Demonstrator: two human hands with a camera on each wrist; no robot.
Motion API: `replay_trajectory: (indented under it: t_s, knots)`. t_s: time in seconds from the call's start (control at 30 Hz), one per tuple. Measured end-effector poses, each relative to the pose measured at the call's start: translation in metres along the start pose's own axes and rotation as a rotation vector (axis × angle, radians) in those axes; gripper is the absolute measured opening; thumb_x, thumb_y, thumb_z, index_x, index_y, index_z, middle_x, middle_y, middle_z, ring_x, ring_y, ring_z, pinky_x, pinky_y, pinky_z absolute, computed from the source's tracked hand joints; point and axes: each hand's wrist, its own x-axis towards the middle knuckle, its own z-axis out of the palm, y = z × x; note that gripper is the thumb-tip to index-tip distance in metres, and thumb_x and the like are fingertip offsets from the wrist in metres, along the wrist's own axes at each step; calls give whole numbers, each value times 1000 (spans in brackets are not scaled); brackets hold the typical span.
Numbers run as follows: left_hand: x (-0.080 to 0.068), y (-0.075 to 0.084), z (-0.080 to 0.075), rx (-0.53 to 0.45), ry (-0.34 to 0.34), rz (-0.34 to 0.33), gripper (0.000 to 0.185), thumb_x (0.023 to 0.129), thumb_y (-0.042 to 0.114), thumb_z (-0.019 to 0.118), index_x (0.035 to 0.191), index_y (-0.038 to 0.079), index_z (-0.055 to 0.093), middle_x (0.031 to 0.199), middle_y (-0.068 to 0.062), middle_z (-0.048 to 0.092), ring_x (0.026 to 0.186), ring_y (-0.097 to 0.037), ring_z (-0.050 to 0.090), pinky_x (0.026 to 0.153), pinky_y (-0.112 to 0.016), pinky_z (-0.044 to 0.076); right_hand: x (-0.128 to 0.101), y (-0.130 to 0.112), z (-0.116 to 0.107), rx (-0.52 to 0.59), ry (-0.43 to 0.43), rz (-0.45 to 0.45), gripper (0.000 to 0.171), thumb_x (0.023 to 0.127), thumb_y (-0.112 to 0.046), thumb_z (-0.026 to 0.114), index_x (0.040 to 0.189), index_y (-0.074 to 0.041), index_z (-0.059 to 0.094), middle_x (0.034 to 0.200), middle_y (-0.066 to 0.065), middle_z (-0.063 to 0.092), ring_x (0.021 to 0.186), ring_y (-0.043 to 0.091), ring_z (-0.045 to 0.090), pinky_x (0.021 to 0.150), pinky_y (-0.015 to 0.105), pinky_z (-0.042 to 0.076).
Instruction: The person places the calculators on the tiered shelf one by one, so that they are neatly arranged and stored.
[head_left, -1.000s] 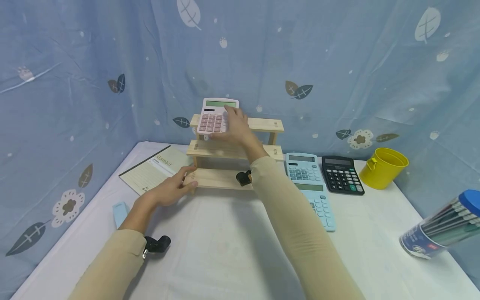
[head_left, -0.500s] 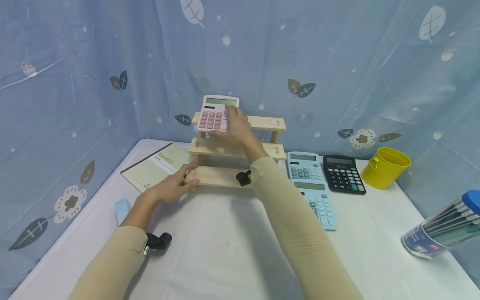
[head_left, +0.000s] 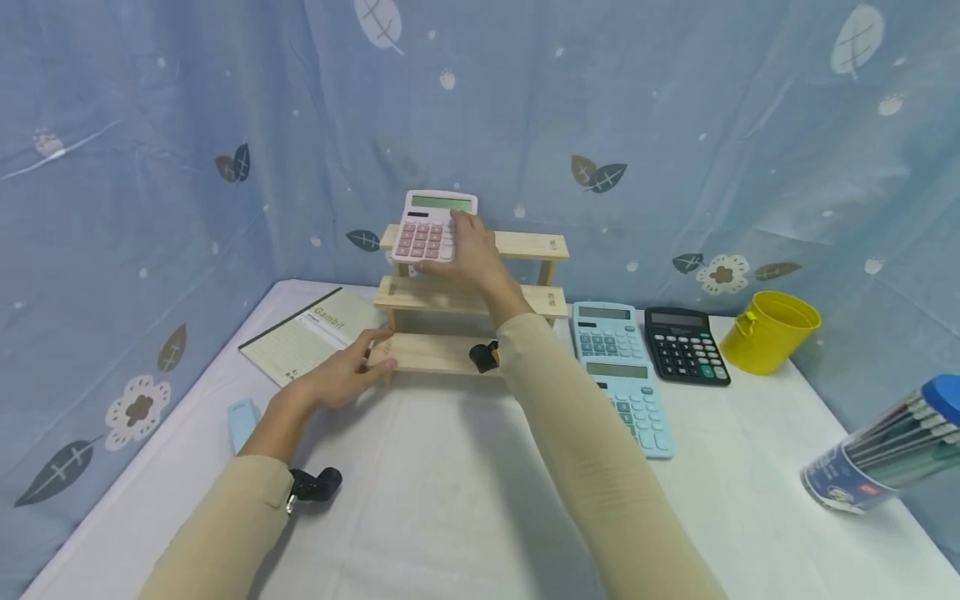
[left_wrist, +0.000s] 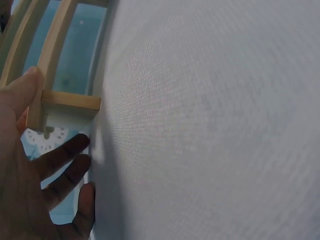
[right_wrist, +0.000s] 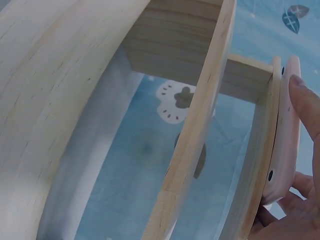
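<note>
A notebook (head_left: 311, 333) lies left of the wooden shelf (head_left: 525, 247), with two blue calculators (head_left: 622, 375), a black calculator (head_left: 684, 346) and a yellow bucket (head_left: 772, 333) to its right on the table (head_left: 450, 500). A pencil tub (head_left: 885, 454) lies at the near right. The right hand (head_left: 468, 254) reaches far, its grip closed around the pink calculator (head_left: 431, 227) on the shelf's top step. The left hand (head_left: 337, 379), fingers straight and relaxed, rests against the bottom step's left end.

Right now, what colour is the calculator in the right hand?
The calculator held by the right hand is pink, with pink keys; the head view shows it best.
</note>
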Motion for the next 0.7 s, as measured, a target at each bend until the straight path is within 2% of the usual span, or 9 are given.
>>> replay_trajectory:
  t_s: [0.23,0.43,0.7]
  knots:
    - [-1,0,0,-15,4,4,71,107,54,44,163,21,15,157,-37,32,136,-55,45,110,-68,36,-2,2,-1,12,-5,-29,110,83,-50,84,164,-12,19,167,12,26,152,36,27,124,46,27]
    - [0,-2,1,0,9,6,71,107,56,43,164,22,16,157,-37,33,136,-55,46,109,-67,37,-10,6,-9,-4,-2,-79,112,82,-49,85,164,-12,18,169,14,21,156,33,20,126,46,17]
    - [0,-1,1,-11,3,-10,73,107,57,44,164,22,15,158,-36,32,137,-55,45,109,-67,38,-34,17,-29,-47,-6,-130,109,84,-52,82,164,-15,18,168,13,24,154,37,21,124,51,22]
